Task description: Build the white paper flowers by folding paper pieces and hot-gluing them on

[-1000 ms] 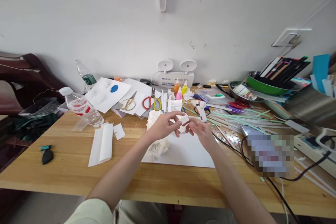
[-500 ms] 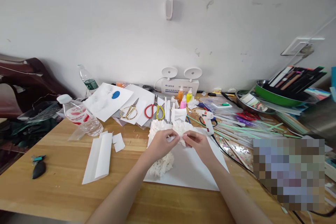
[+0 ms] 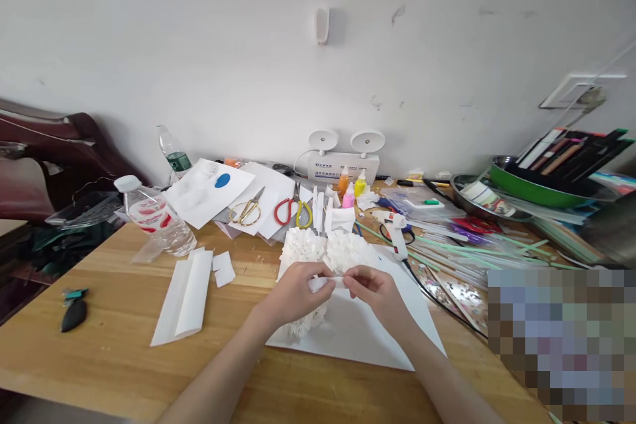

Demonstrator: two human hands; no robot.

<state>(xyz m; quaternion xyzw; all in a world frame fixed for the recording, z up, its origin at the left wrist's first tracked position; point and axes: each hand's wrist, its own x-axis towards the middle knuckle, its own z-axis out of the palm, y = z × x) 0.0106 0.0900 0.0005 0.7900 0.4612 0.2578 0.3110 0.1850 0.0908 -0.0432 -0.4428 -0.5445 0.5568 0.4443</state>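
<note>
My left hand and my right hand meet over a white sheet on the wooden table. Both pinch a small white paper piece between fingertips. Just behind the hands stands a white ruffled paper shape, with more of it under my left hand. A white glue gun lies to the right of the shape.
A folded white paper strip and a lying water bottle are at the left. Gold scissors, red-and-yellow scissors, small paint bottles and loose papers sit at the back. Green straws and a green bowl fill the right side.
Both hands came down and toward me from above the ruffled shape, closing together on the small paper piece. The camera view shifted slightly left and down.
</note>
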